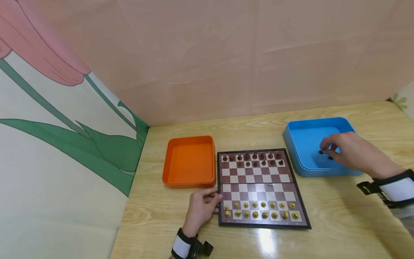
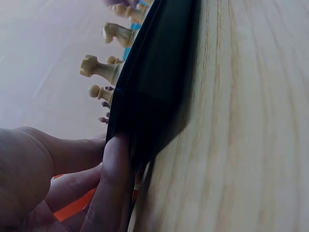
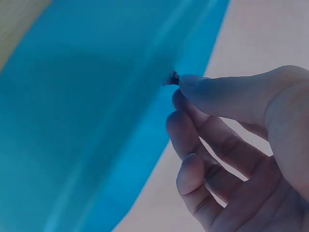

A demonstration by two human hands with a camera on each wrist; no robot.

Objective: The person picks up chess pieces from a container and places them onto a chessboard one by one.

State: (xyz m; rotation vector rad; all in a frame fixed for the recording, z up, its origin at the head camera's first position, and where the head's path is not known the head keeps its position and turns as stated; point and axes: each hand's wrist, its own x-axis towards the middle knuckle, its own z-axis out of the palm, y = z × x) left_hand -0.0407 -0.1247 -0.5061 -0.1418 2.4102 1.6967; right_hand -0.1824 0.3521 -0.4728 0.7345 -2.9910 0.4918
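Observation:
My left hand [image 1: 201,210] grips the left edge of an open chessboard [image 1: 258,178], with thumb and fingers at the rim. Pale chess pieces [image 1: 255,214] stand in two rows on the near side. Dark chess pieces [image 1: 247,156] line the far side. Over the blue tray [image 1: 293,151], my right hand [image 1: 350,151] pinches a small dark chess piece [image 3: 174,78] between thumb and forefinger, the other fingers loosely curled. Another dark piece [image 1: 330,157] shows just below the thumb in the head view.
An orange tray [image 1: 189,186] sits left of the board, close to its far left corner. The blue tray stands against the board's right side. A pink curtain [image 1: 210,64] hangs behind the wooden table [image 1: 155,212], and a flower-print cloth [image 1: 64,201] borders its left edge.

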